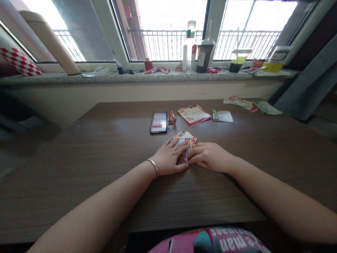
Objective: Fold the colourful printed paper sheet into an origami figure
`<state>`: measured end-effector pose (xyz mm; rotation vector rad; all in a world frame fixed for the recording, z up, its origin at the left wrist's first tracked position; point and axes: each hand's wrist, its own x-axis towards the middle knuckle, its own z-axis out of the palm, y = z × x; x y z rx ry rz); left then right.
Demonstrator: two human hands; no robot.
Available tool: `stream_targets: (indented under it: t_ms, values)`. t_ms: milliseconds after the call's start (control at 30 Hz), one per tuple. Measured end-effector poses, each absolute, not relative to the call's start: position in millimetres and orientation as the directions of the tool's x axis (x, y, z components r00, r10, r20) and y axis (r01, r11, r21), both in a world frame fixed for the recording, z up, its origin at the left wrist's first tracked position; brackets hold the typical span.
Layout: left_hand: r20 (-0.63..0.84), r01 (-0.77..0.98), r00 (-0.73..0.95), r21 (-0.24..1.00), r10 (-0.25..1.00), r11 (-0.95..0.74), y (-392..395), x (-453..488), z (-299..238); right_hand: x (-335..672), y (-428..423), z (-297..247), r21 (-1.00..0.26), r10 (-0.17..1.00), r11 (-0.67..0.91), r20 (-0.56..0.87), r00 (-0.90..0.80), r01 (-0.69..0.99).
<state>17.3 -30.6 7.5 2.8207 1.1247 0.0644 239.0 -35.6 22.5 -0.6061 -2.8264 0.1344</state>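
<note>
A colourful printed paper (187, 150), partly folded, lies on the table in front of me. Across its left side my left hand (172, 157) rests flat with the fingers spread, a metal bangle on its wrist. My right hand (207, 156) has its fingers closed in a pinch at the paper's right edge. Both hands cover much of the sheet. Just beyond it sits a small folded paper piece (172, 120) in orange and white, touched by neither hand.
A phone (158, 122) lies left of the folded piece. Stacked printed sheets (194, 115), a smaller leaflet pile (222, 116) and scattered leaflets (244, 103) lie farther back on the brown table (105, 147). Bottles and a dark drink cup (204, 56) line the windowsill (100, 80).
</note>
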Motion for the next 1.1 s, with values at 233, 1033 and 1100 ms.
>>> stream_targets:
  t_ms: [233,1033,1100]
  values:
    - [0.002,0.689,0.72,0.119,0.694,-0.715,-32.7,16.0,8.5,240.8,-33.5,29.0,-0.103,0.45,0.893,0.203,-0.87,0.438]
    - [-0.007,0.687,0.72,0.143,0.694,-0.712,-35.0,15.4,5.4,266.2,-7.6,11.8,-0.13,0.65,0.758,0.245,-0.72,0.64]
    - [-0.008,0.686,0.722,0.139,0.692,-0.714,-35.5,15.1,5.2,268.5,-4.8,11.2,-0.102,0.673,0.735,0.236,-0.701,0.671]
